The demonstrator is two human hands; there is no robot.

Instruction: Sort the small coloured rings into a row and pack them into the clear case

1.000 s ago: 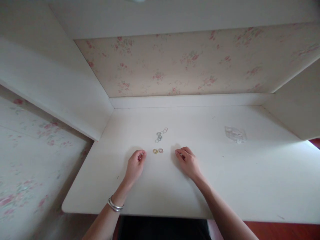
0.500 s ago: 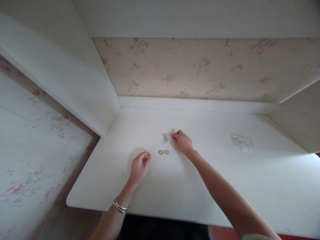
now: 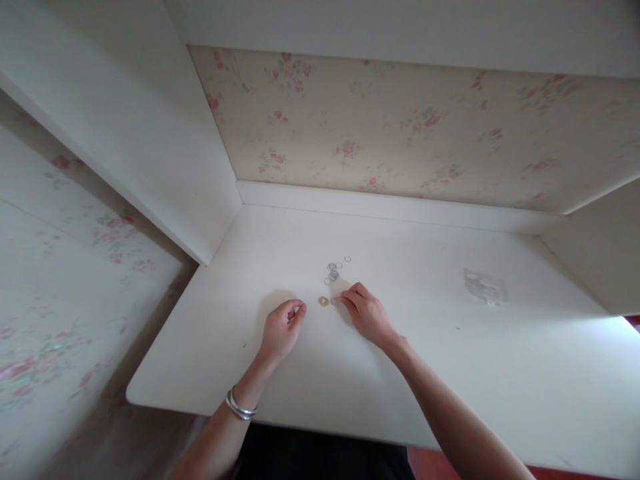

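Observation:
My right hand is pinched closed at the edge of a small pinkish ring pile, its fingertips partly covering it. A thin pinkish ring seems to be between the thumb and forefinger, mostly hidden. Just left of that pile lies a yellowish ring pile. My left hand rests on the table to the left, fingers curled and thumb against the forefinger; nothing shows in it. Behind the two piles is a loose cluster of thin grey rings, with a single pinkish ring beyond it.
A clear plastic bag lies on the white table to the right. A white side panel stands at the left, and a low ledge runs along the flowered back wall. A small dark speck sits left of my left hand.
My right hand reached to the far end of the ring cluster, then came back to the pinkish pile. One of the far pinkish rings is gone from there. My left hand stayed in place.

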